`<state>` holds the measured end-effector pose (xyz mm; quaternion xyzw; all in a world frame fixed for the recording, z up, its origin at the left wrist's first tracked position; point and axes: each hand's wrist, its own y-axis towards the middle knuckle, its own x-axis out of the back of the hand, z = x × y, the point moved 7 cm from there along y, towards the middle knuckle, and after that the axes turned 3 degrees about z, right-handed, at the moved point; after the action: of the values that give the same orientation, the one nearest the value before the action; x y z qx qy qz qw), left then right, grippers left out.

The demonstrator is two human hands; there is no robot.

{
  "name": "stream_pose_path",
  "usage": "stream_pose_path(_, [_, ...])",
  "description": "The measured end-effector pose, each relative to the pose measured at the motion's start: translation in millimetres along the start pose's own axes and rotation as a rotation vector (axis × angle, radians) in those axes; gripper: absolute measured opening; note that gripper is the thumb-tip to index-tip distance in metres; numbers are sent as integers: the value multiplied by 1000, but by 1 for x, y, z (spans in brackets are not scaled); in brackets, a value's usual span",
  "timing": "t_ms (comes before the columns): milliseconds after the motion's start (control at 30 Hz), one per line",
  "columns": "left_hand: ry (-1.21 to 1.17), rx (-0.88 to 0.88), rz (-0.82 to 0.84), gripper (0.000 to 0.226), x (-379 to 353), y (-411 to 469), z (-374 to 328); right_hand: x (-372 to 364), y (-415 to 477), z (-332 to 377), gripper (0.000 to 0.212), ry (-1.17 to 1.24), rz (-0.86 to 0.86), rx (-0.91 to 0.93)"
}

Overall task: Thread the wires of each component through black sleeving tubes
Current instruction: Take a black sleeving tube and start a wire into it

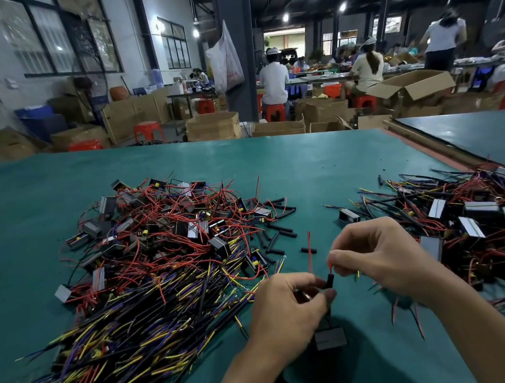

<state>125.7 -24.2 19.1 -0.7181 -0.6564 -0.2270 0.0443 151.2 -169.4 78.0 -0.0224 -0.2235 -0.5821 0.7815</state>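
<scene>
A green surface [304,167] fills the lower view. On its left lies a large pile of small boxy parts [163,240] tangled in red, yellow, blue and black wires. A second pile [463,220] lies to the right. Short loose black tubes [279,229] are scattered between them. In front, the left hand [287,308] pinches the lower end of an upright black tube [330,279] between thumb and forefinger. The right hand [384,256], just beside it, has its fingers [341,260] closed narrowly on a red wire [330,268] right above the tube's top opening. A grey part [330,338] hangs below the left hand. Another red wire [309,253] stands up beside the tube.
</scene>
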Motion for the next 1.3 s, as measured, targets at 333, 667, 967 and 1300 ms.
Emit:
stream_pose_path(333, [8,24,38,6,-1,1,4,-8,-1,-3,22,-11,104,5])
stream_pose_path(667, [136,-52,41,13,-2,-1,-5,-10,4,-7,23,-278,63,86])
stream_pose_path(967, [-91,110,143,12,-10,2,14,-8,2,-9,23,-251,15,35])
stream_pose_path(1300, [-20,110,152,13,-8,4,13,-11,4,-10,21,-102,55,-29])
